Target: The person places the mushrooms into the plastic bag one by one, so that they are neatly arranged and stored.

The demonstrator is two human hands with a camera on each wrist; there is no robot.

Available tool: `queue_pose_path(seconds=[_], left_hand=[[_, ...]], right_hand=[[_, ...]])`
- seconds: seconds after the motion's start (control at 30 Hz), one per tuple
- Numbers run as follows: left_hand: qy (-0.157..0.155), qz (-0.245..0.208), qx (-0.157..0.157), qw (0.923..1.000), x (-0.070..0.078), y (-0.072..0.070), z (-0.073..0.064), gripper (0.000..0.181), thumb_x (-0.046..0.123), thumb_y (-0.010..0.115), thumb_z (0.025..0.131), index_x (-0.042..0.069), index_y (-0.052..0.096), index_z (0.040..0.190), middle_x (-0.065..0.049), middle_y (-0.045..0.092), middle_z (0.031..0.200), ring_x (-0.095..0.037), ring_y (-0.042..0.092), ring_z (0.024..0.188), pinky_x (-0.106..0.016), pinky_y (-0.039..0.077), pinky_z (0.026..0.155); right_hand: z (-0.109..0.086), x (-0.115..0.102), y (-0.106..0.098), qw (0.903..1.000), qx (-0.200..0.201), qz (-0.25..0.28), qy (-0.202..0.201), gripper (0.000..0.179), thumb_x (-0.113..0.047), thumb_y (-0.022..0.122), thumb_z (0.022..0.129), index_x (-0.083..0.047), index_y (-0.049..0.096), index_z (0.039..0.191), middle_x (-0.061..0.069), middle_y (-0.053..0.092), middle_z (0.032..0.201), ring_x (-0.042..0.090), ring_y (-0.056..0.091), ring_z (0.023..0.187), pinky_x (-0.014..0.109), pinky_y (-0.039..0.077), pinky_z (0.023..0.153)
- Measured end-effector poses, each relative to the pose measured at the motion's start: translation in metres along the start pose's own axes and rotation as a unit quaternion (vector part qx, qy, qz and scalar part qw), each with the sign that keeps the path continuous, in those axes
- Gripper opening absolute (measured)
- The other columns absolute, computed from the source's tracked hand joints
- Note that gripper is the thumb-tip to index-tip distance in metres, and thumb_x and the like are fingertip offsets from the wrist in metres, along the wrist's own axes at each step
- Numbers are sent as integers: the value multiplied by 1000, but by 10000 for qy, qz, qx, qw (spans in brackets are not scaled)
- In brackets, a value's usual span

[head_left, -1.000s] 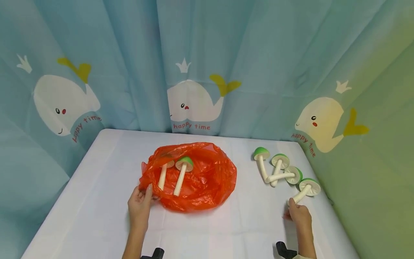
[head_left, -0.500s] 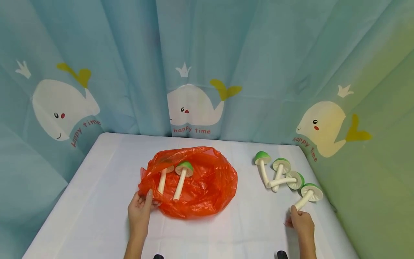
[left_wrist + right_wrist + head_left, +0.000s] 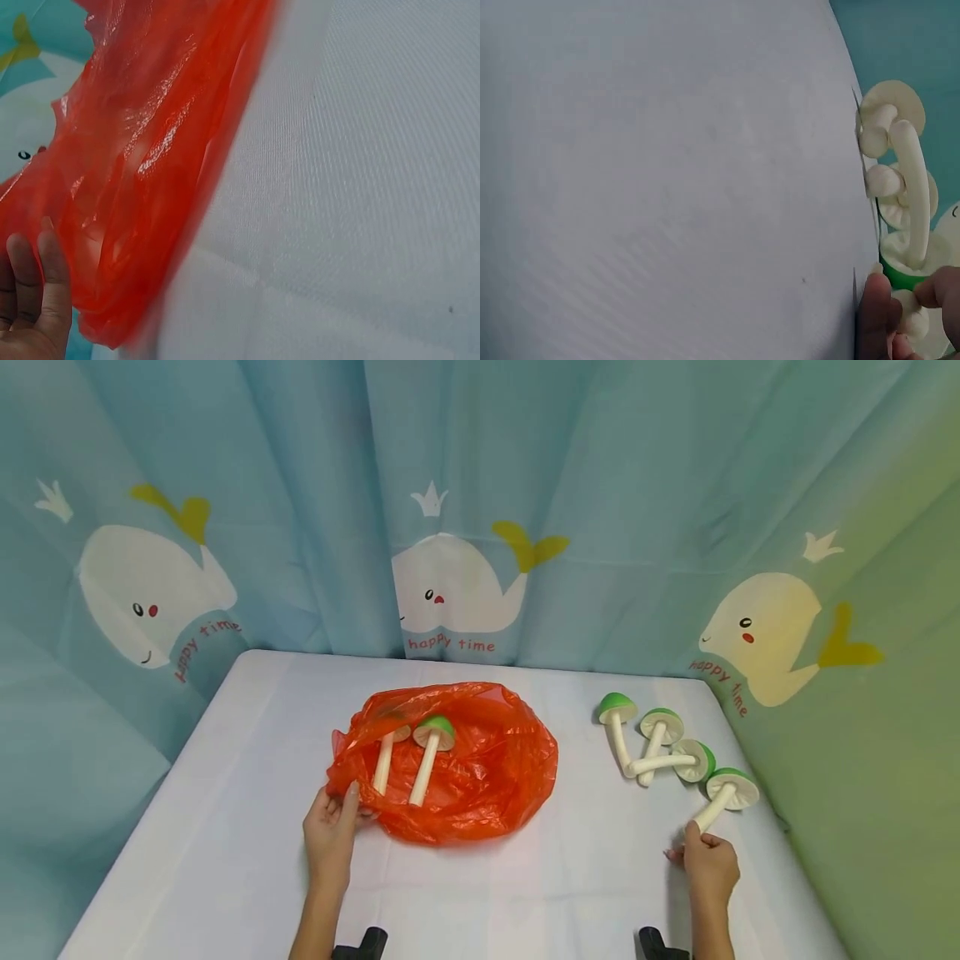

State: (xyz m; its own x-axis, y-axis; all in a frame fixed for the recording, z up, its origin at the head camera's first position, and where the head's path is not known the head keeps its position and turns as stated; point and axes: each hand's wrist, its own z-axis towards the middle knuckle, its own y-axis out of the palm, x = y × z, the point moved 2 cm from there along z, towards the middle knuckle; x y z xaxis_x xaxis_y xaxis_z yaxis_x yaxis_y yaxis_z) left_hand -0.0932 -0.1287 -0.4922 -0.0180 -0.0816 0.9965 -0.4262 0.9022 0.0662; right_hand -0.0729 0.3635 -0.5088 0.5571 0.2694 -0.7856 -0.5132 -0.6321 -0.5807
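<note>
At the left of the table, an orange-red plastic bag (image 3: 495, 777) lies with its mouth spread. Inside are two toy mushrooms with white stems; the nearer one (image 3: 425, 768) shows a green cap, and the bag film covers part of the other (image 3: 384, 764). My left hand (image 3: 330, 835) grips the bag's near left rim, thumb in front. In the left wrist view the bag (image 3: 142, 172) rises beside the fingers. On the right, my right hand (image 3: 708, 860) pinches the stem end of a green-capped mushroom (image 3: 731, 789), its cap pointing away from me. In the right wrist view, thumb and fingers close around that stem (image 3: 911, 315).
Three more green-capped mushrooms lie beyond the right hand: one at the back (image 3: 617, 710), one behind (image 3: 662, 727) and one crossing it (image 3: 693, 760). A white cloth covers the table (image 3: 525, 893). Blue-green whale-print curtains (image 3: 600, 568) stand behind and at both sides.
The head view has shifted slightly. Both hands keep their holds, the left on the bag and the right on the mushroom stem, with little visible movement.
</note>
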Motion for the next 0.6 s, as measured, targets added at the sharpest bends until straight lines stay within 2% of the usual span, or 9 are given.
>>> queue_pose_path(seconds=[0.1, 0.2, 0.33, 0.43, 0.5, 0.6], left_hand=[[36, -104, 33, 9999, 0, -3, 1, 37, 20, 58, 95, -4, 52, 122, -21, 60, 107, -12, 64, 71, -28, 56, 69], [28, -180, 79, 9998, -1, -3, 2, 34, 18, 58, 95, -4, 53, 120, -21, 59, 108, -11, 64, 72, -28, 56, 68], [-7, -199, 65, 9998, -1, -3, 3, 33, 18, 58, 95, -4, 53, 119, -18, 60, 105, -12, 63, 71, -26, 56, 69], [-33, -216, 9, 9998, 0, -1, 3, 34, 19, 57, 95, -4, 52, 120, -16, 61, 101, -12, 63, 70, -27, 56, 69], [-45, -238, -6, 9997, 0, 0, 3, 34, 18, 57, 95, -5, 52, 120, -14, 62, 99, -12, 63, 69, -26, 56, 69], [-60, -295, -4, 9995, 0, 1, 4, 33, 16, 57, 95, -6, 52, 120, -11, 62, 95, -12, 63, 68, -27, 56, 68]], right_hand=[[-1, 2, 1, 9977, -25, 623, 259, 42, -30, 46, 93, 9, 50, 108, -3, 60, 57, 2, 60, 49, 15, 45, 48], [1, 3, -3, 9827, -153, 1719, 678, 33, -23, 49, 94, 7, 50, 107, -5, 58, 61, 4, 62, 54, 18, 54, 56], [2, 3, -9, 9413, -56, 3199, 1072, 16, -13, 54, 92, 2, 50, 98, -2, 58, 62, 7, 62, 54, 20, 55, 62], [1, 0, -16, 9130, 126, 3923, 1110, 12, -9, 56, 91, 0, 49, 95, 1, 59, 63, 7, 62, 55, 19, 55, 62], [1, -3, -19, 8969, 266, 4282, 1074, 13, -8, 59, 90, -1, 50, 95, 2, 59, 65, 6, 62, 56, 18, 54, 62], [1, -9, -22, 8660, 385, 4888, 977, 18, -6, 63, 88, 1, 48, 97, 4, 58, 68, 8, 62, 59, 19, 55, 63]])
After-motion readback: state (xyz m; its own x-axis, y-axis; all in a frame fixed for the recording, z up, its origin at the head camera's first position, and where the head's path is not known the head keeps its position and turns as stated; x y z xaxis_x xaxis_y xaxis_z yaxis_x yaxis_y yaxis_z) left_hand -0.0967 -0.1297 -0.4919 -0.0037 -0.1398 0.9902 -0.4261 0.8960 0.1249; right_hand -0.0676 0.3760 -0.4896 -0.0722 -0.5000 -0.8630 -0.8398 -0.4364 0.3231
